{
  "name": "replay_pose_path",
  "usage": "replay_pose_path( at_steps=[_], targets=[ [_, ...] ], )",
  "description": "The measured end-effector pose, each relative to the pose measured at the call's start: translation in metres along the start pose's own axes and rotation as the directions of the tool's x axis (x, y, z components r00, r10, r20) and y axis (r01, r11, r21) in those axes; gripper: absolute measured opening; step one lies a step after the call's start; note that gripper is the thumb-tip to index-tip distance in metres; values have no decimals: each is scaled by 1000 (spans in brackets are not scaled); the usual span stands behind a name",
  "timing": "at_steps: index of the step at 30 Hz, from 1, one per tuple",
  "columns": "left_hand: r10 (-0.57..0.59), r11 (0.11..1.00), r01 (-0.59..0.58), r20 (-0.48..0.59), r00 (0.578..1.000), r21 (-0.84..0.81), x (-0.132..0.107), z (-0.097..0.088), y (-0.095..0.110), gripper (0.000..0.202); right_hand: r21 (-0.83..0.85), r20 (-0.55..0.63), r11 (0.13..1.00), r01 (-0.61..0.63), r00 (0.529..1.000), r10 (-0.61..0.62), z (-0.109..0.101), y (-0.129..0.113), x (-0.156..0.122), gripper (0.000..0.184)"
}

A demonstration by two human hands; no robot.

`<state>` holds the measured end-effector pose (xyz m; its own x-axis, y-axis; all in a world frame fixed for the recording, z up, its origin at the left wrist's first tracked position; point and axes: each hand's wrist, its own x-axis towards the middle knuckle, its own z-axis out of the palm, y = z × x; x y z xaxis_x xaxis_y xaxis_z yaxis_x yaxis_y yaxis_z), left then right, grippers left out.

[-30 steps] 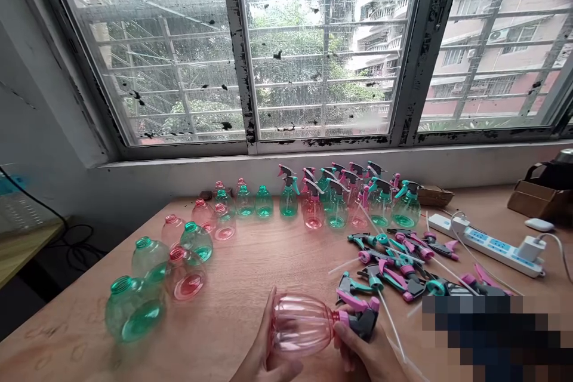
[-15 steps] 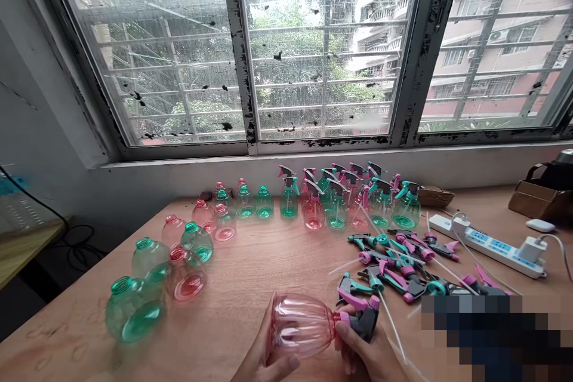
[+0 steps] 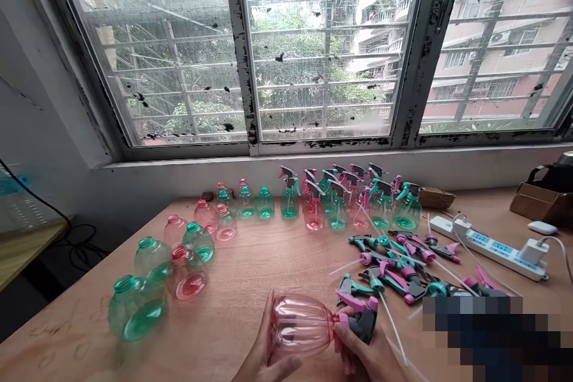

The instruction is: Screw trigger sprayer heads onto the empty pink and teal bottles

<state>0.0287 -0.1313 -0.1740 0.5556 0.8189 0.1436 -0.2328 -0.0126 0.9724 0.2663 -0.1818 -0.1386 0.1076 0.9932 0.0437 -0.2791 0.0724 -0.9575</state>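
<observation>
A clear pink spray bottle (image 3: 302,323) lies sideways between my hands above the table's front, its neck to the right. My left hand (image 3: 267,351) is wrapped round the bottle's base end. With thumb and fingers, my right hand (image 3: 360,351) grips the pink collar of the pink and black trigger sprayer (image 3: 363,317), which sits on the bottle's neck. How far the collar is screwed on cannot be made out. Right behind that hand lies a heap of loose trigger sprayers (image 3: 403,259) in pink, teal and black, with white tubes.
Open green bottles (image 3: 136,310) and pink bottles (image 3: 188,277) line the table's left side. Several bottles with sprayers (image 3: 338,209) stand by the window wall. A white power strip (image 3: 490,245), a cardboard box (image 3: 539,194) and a blurred patch (image 3: 496,334) are at right.
The view has shifted very slightly. Both hands keep their hold on the bottle and sprayer, with hardly any visible movement.
</observation>
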Motion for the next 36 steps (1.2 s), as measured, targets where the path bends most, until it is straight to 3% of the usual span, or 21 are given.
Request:
replay_pose_path(
  at_steps=[3,8,13,23,28,36],
  targets=[
    [-5,1000,6,16,1000,-28,0,3,3,114,17,-12,1000,9,1000,-8,0,2,1,50],
    [19,993,-19,-7,1000,113,0,4,9,116,27,-24,999,18,1000,-17,1,2,2,50],
    [17,991,-15,-10,1000,136,-1,5,12,120,5,-38,1000,22,999,-22,2,-1,0,49],
    [-25,999,25,5,1000,40,-2,8,16,105,23,-38,999,27,999,-26,0,0,0,49],
    [-27,999,27,-3,1000,26,-1,9,17,112,37,-54,999,30,998,-28,1,1,1,50],
    [8,990,-2,-47,999,142,-3,9,19,117,21,-34,999,32,999,-31,-1,-1,0,48]
  ],
)
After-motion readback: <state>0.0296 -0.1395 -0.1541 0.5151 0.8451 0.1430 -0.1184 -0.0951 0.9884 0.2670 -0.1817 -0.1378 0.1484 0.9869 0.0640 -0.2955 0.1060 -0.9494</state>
